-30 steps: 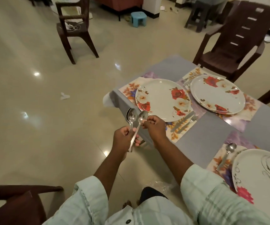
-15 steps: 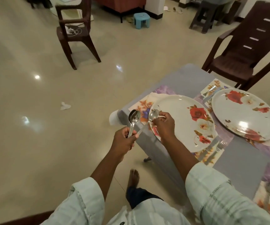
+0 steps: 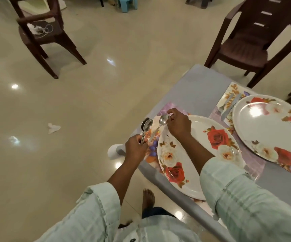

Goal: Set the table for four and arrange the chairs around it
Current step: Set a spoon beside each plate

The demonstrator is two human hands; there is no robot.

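My left hand (image 3: 135,149) grips a small bunch of steel spoons (image 3: 146,126) by the handles, bowls up, at the table's corner. My right hand (image 3: 178,124) pinches one spoon (image 3: 164,119) near its bowl, just above the floral placemat (image 3: 151,155) beside the near flowered plate (image 3: 196,154). The spoon's handle slants down toward my left hand. A second flowered plate (image 3: 270,130) lies further right on its own mat, with a fork and knife (image 3: 228,105) at its left. The grey table (image 3: 199,89) carries all of it.
A dark brown plastic chair (image 3: 247,42) stands at the table's far side. Another brown chair (image 3: 41,34) with white cloth on its seat stands apart at upper left. A scrap of paper (image 3: 53,128) lies on the glossy floor. My bare foot (image 3: 148,198) is beside the table edge.
I have stepped closer to the table's corner. My right hand has drawn one spoon away from the bunch and carried it right, over the placemat beside the near plate.
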